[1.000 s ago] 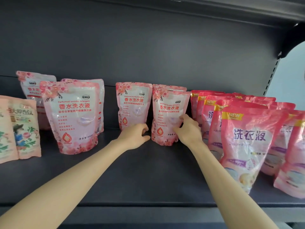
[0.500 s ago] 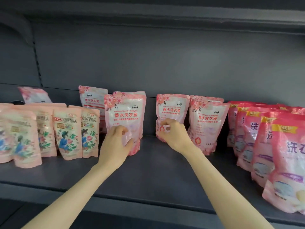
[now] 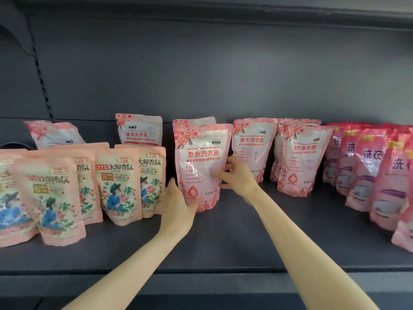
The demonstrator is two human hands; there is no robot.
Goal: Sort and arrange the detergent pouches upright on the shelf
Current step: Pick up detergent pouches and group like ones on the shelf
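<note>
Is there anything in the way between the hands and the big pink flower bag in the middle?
No, nothing is in the way. The left hand holds the pink flower pouch at its lower left edge, and the right hand holds its right edge. A second pouch stands close behind it, not between.

The shelf is dark grey and flat, with a long front edge low down. Behind it stands a plain dark grey back wall, and a strip of little slots goes up it on the left. Another dark board sits across the top, and soft light falls on the wall.
</note>
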